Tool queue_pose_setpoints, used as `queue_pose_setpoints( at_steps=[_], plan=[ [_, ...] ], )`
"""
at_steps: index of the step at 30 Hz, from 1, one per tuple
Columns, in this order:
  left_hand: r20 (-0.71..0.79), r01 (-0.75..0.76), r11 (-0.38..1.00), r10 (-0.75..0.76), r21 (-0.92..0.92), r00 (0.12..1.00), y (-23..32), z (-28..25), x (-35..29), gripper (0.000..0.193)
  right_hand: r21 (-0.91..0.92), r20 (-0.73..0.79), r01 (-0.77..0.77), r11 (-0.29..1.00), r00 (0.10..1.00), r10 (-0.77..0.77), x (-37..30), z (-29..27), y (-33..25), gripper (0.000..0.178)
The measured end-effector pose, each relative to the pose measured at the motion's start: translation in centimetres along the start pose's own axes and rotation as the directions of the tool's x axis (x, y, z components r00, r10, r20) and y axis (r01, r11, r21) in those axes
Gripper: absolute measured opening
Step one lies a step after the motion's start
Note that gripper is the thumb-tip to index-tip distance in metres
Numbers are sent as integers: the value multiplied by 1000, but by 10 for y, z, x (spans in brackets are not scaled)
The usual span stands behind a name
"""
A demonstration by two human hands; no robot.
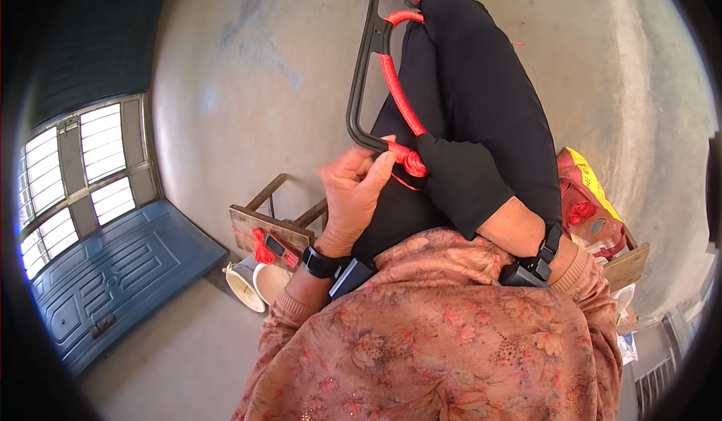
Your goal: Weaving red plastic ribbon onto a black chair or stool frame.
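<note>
A black frame (pixel 355 105) with a curved inner bar lies across my lap, the bar partly wrapped in red cord (pixel 401 96). My left hand (pixel 355 188) is closed in a pinch on the red cord where it wraps the frame's near end. Beside those fingertips sits a small bundle of the cord (pixel 411 162), with a loose strand hanging below. Wearing a black glove, my right hand (pixel 468 180) is closed around the near end of the frame and its wrapped bar. The glove hides most of its fingers.
To the left stands a wooden stool (pixel 271 225) bearing a red phone (pixel 281 249) and a red cord hank (pixel 263 249). Pale buckets (pixel 247 286) are beside it. A red bag (pixel 590 203) rests at my right on a wooden seat (pixel 626 268). A blue door (pixel 135 271) is far left.
</note>
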State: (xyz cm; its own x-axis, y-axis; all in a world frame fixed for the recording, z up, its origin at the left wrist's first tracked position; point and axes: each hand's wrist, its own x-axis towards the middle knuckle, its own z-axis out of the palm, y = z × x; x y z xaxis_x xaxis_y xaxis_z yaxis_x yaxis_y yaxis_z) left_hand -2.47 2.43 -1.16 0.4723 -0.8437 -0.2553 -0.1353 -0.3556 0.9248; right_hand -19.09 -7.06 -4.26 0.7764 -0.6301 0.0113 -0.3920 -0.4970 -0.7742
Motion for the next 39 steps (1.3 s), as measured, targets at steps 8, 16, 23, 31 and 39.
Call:
queue_pose_setpoints(
  at_steps=[8, 16, 23, 31, 39],
  plan=[
    [37, -46, 999, 46, -6, 998, -10, 5, -1, 27, 173, 9, -46, 984, 999, 45, 12, -17, -9, 15],
    [380, 405, 782, -234, -473, 895, 0, -14, -12, 12, 962, 0, -130, 240, 879, 476, -16, -94, 51, 41],
    [555, 564, 636, -245, -527, 795, 16, -28, -25, 20, 919, -383, 343, 194, 658, 649, -51, -166, 144, 54],
    [235, 22, 698, 212, -716, 949, 46, -33, 5, 34, 829, -286, 3, 559, 861, 420, -14, -126, 78, 39],
    [389, 279, 815, -72, -507, 918, 2, 10, 27, 34, -166, -176, -75, 983, 983, 45, 24, -71, -12, 26]
  ],
)
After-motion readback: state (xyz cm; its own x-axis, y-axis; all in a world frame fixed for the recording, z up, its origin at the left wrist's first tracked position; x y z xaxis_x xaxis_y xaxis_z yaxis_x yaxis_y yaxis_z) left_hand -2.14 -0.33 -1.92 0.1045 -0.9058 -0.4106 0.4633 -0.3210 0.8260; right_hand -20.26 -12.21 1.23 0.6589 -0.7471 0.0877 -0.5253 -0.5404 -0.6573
